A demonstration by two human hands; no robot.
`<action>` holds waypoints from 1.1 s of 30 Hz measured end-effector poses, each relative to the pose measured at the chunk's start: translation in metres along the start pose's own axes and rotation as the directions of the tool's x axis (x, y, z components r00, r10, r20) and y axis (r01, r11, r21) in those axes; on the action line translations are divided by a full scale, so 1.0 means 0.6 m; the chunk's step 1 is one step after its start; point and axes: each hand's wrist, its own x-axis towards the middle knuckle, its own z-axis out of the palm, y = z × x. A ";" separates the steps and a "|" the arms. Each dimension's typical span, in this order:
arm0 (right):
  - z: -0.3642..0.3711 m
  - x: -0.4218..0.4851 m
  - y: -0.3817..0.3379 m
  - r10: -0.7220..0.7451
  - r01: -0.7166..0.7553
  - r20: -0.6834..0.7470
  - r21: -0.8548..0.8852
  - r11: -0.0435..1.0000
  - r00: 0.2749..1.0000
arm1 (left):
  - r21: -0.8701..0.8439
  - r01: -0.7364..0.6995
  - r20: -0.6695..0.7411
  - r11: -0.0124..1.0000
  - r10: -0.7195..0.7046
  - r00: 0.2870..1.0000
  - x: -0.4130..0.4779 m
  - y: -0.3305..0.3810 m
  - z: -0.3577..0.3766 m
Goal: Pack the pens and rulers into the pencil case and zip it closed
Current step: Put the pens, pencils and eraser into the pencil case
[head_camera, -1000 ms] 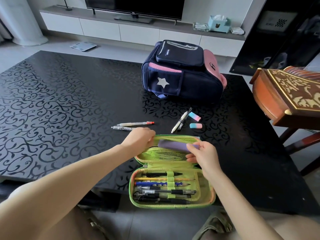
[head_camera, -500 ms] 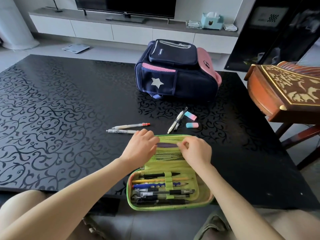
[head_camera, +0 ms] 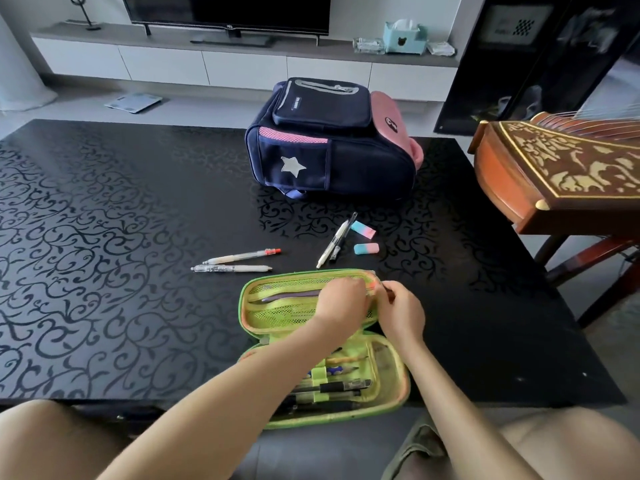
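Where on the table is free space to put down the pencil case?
The table is bare left of the two pens and right of the erasers. It is crowded between the backpack and the open pencil case, where both hands work.

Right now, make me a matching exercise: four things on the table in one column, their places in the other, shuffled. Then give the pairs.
Things
1. backpack
2. red-capped pen
3. pencil case
4. two erasers

Places
A. near table edge, lying open
B. far side of the table
C. left of the case's far half
D. right of the white and black pens

Pairs: 1-B, 2-C, 3-A, 4-D
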 end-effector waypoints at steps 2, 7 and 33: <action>0.005 -0.007 0.004 -0.049 0.051 -0.040 0.057 0.997 0.998 | 0.174 0.007 0.045 0.985 -0.015 0.999 0.011 0.016 0.000; 0.014 -0.001 0.016 -0.086 0.087 -0.084 0.017 0.996 0.993 | 0.300 -0.019 0.108 0.954 -0.014 0.994 0.032 0.036 0.026; -0.002 0.011 -0.038 -0.286 0.199 -0.091 -0.523 0.829 0.954 | 0.461 -0.069 -0.235 0.885 0.197 0.952 -0.121 -0.272 -0.089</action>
